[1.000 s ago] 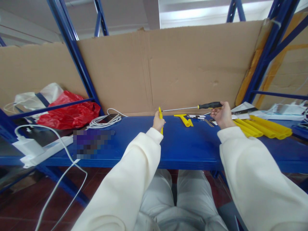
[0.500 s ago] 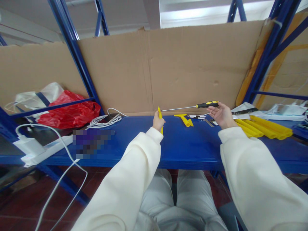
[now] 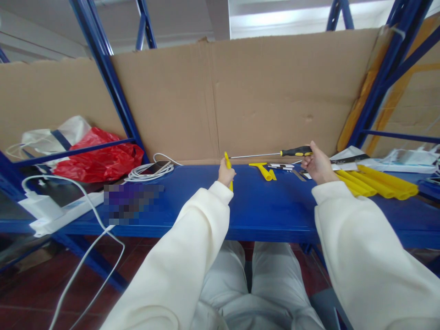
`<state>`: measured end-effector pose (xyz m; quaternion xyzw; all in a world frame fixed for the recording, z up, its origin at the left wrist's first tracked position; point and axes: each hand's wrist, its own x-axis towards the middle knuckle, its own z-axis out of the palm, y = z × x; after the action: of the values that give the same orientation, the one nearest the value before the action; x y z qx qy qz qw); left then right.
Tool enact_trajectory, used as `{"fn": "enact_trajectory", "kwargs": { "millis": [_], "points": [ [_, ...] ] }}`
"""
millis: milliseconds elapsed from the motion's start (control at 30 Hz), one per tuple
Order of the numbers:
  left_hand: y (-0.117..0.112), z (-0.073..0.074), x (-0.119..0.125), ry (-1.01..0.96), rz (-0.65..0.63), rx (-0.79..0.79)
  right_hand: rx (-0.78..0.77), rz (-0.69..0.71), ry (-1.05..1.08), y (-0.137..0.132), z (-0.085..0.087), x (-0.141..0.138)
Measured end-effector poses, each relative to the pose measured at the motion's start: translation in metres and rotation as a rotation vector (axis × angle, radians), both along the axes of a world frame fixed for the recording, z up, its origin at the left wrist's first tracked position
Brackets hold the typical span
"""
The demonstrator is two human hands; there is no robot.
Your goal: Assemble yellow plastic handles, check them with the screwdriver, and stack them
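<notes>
Left grip (image 3: 226,174) closed round a yellow piece (image 3: 227,160), held roughly upright at mid-table (image 3: 271,206), in front of the cardboard panel (image 3: 275,91). Right grip (image 3: 319,165) grasping the butt end of a screwdriver (image 3: 296,151) by the fingers, its shaft running nearly level across to the upper part of the yellow piece.

The step looks to us like driving or loosening something there. To do it well, we would brace the yellow piece firmly, keep the shaft square to it, and press along the axis while turning in short twists. With purchase only at the handle's end, we judge the tip could slip sideways; left fingers are best clear of its line.

Hard to make out: the tip's seat, and any screw head. We cannot tell whether the yellow piece's lower end touches the table; fingers cover its middle. Small items beside a second yellow piece (image 3: 264,173) blur together, and a patch at the left is pixelated.
</notes>
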<state>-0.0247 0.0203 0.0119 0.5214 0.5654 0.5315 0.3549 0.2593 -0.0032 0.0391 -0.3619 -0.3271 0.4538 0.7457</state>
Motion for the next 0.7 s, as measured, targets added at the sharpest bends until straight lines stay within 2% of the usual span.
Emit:
{"fn": "enact_trajectory", "kwargs": {
  "millis": [167,367,700],
  "points": [
    [0.001,0.0,-0.002,0.008,0.017,-0.006,-0.078,-0.017,-0.013,-0.007,0.007,-0.006],
    [0.001,0.0,-0.002,0.019,0.001,-0.012,-0.052,0.016,-0.004,-0.013,0.011,-0.009],
    [-0.002,0.002,-0.001,0.008,0.001,-0.027,-0.056,-0.057,-0.009,-0.013,0.009,-0.012]
  ]
}}
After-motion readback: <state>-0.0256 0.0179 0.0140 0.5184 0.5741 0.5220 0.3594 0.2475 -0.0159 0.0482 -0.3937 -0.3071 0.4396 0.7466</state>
